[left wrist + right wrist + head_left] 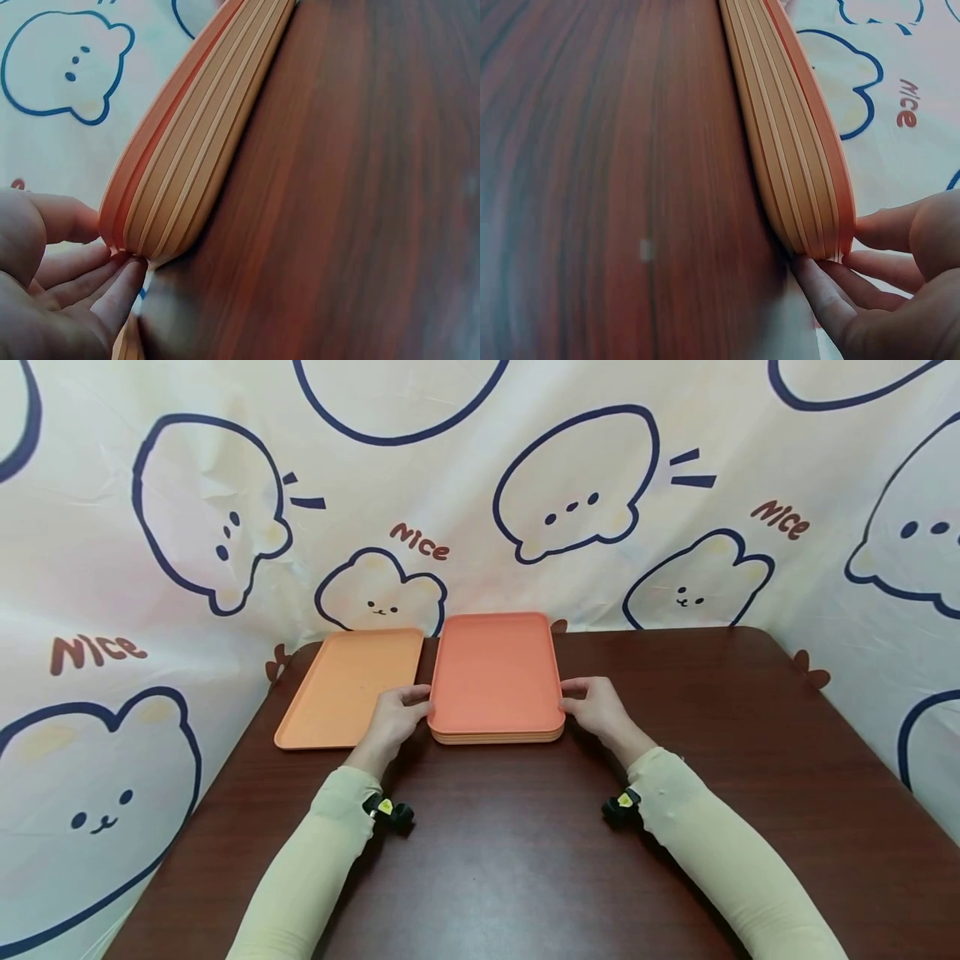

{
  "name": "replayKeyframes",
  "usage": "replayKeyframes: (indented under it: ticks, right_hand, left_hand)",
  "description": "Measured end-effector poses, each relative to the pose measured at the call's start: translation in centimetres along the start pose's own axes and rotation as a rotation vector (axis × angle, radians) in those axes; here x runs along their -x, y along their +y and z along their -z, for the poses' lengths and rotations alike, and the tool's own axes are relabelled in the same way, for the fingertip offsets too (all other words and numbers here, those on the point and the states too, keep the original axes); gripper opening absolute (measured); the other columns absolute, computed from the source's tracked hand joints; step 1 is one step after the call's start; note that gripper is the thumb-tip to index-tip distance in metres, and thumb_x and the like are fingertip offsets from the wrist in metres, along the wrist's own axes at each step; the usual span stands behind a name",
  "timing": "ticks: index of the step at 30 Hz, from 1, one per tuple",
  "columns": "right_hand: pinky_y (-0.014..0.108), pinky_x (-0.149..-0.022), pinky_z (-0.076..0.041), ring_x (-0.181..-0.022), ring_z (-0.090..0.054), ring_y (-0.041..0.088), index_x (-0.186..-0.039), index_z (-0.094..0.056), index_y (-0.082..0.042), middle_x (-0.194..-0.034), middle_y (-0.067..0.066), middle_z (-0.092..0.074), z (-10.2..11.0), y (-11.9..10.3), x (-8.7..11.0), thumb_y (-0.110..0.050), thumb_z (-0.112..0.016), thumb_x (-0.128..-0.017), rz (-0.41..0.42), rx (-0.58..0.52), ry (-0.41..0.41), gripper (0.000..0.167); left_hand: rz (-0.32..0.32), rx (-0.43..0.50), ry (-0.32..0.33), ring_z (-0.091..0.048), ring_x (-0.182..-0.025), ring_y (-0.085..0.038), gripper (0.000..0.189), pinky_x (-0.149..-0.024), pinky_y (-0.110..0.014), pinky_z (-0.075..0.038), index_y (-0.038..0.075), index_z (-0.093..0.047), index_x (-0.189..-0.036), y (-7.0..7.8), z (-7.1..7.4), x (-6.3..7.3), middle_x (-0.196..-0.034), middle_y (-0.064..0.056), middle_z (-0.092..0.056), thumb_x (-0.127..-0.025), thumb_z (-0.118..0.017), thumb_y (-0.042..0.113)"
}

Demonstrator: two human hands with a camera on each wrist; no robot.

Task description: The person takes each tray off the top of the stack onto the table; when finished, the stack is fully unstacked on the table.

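A stack of rectangular trays (495,675) sits near the table's far edge, a coral tray (146,124) on top of several light orange ones (196,135). My left hand (399,714) grips the stack's left side, its thumb and fingertips right at the edges in the left wrist view. On the opposite side, my right hand (600,706) holds the stack in the same way. Its fingertips (810,274) meet the tray edges at the stack's side, close over the table. The far sides of the trays are hidden from both wrist views.
A single light orange tray (352,689) lies flat left of the stack, partly behind my left hand. The dark brown wooden table (480,843) extends to the front and right. A cartoon-printed curtain (570,585) hangs behind and beside the table.
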State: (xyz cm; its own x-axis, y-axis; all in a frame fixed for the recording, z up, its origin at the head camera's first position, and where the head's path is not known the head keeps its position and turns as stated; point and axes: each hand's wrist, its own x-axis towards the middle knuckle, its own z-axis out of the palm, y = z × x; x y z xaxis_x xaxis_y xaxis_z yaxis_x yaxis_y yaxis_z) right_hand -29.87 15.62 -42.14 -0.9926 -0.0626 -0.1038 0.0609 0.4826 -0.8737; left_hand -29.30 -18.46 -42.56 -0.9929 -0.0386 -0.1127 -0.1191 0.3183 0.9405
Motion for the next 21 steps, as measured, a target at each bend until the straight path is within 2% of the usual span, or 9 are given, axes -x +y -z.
replayKeyframes:
  ticks: [3, 4, 6, 7, 9, 11, 16, 19, 21]
  right_hand:
    - [0.029, -0.085, -0.054, -0.108, -0.063, 0.027, -0.144, -0.066, 0.002, -0.145, 0.021, -0.066, -0.7, -0.5, -0.2, -0.006, -0.066, -0.104, -0.007, -0.007, -0.001, 0.04]
    - [0.031, -0.089, -0.055, -0.11, -0.063, 0.027, -0.144, -0.067, 0.001, -0.145, 0.02, -0.066, -1.0, -0.6, -0.2, -0.006, -0.066, -0.104, -0.009, -0.007, -0.001, 0.04]
    - [0.036, -0.097, -0.055, -0.116, -0.062, 0.027, -0.143, -0.067, 0.001, -0.146, 0.02, -0.066, -1.5, -0.9, -0.3, -0.006, -0.066, -0.104, -0.012, -0.01, -0.002, 0.04]
    - [0.039, -0.101, -0.055, -0.119, -0.062, 0.028, -0.143, -0.067, 0.001, -0.146, 0.02, -0.065, -1.7, -1.1, -0.3, -0.006, -0.066, -0.104, -0.01, -0.011, -0.002, 0.04]
    - [0.041, -0.105, -0.054, -0.122, -0.061, 0.028, -0.143, -0.067, 0.001, -0.146, 0.02, -0.065, -2.2, -1.3, -0.3, -0.006, -0.066, -0.104, -0.012, -0.019, -0.003, 0.04]
    - [0.042, -0.107, -0.054, -0.123, -0.061, 0.029, -0.143, -0.067, 0.002, -0.146, 0.02, -0.066, -2.6, -1.6, -0.3, -0.006, -0.066, -0.104, -0.009, -0.025, -0.005, 0.039]
    - [0.04, -0.103, -0.054, -0.118, -0.063, 0.028, -0.142, -0.068, 0.002, -0.143, 0.02, -0.068, -3.6, -2.0, -0.4, -0.005, -0.066, -0.104, 0.01, -0.028, -0.004, 0.039]
    - [0.038, -0.102, -0.054, -0.119, -0.062, 0.027, -0.141, -0.068, 0.002, -0.143, 0.02, -0.068, -3.9, -2.1, -0.5, -0.005, -0.066, -0.104, 0.009, -0.044, -0.004, 0.038]
    - [0.039, -0.103, -0.053, -0.122, -0.061, 0.028, -0.141, -0.069, 0.001, -0.144, 0.019, -0.067, -4.0, -2.0, -0.5, -0.006, -0.066, -0.103, 0.002, -0.056, 0.0, 0.038]
  left_hand:
    - [0.003, -0.014, 0.013, -0.056, -0.133, -0.024, 0.044, -0.096, -0.026, -0.049, 0.001, -0.064, -0.148, -0.2, 0.8, 0.1, -0.152, -0.021, -0.063, -0.105, -0.065, 0.009]
    - [0.003, -0.016, 0.017, -0.059, -0.126, -0.02, 0.044, -0.09, -0.024, -0.049, 0.001, -0.064, -0.148, -0.2, 1.0, 0.1, -0.152, -0.021, -0.063, -0.105, -0.064, 0.009]
    - [0.02, 0.018, 0.013, -0.067, -0.095, -0.014, 0.044, -0.072, -0.02, -0.049, 0.002, -0.063, -0.149, -0.3, 1.5, 0.2, -0.148, -0.021, -0.065, -0.105, -0.063, 0.008]
    - [0.028, 0.046, 0.009, -0.064, -0.079, -0.011, 0.044, -0.063, -0.019, -0.047, 0.001, -0.063, -0.149, -0.4, 1.7, 0.3, -0.146, -0.022, -0.066, -0.105, -0.063, 0.007]
    - [0.043, 0.112, 0.0, -0.051, -0.055, -0.003, 0.045, -0.051, -0.018, -0.04, 0.0, -0.061, -0.15, -0.5, 2.1, 0.4, -0.139, -0.022, -0.067, -0.106, -0.061, 0.004]
    - [0.062, 0.17, -0.002, -0.041, -0.044, -0.002, 0.046, -0.045, -0.017, -0.037, 0.0, -0.059, -0.151, -0.6, 2.5, 0.4, -0.134, -0.02, -0.066, -0.105, -0.059, 0.001]
    - [0.067, 0.171, 0.02, -0.056, -0.058, -0.003, 0.051, -0.051, -0.018, -0.045, 0.0, -0.058, -0.152, -1.0, 3.2, 0.5, -0.133, -0.018, -0.065, -0.102, -0.059, -0.001]
    - [0.076, 0.181, 0.029, -0.061, -0.065, -0.004, 0.052, -0.053, -0.018, -0.048, 0.001, -0.059, -0.152, -1.0, 3.4, 0.6, -0.135, -0.017, -0.063, -0.101, -0.059, -0.001]
    - [0.08, 0.199, 0.028, -0.058, -0.061, -0.005, 0.052, -0.052, -0.019, -0.047, 0.001, -0.059, -0.152, -1.0, 3.5, 0.6, -0.133, -0.016, -0.062, -0.1, -0.058, -0.001]
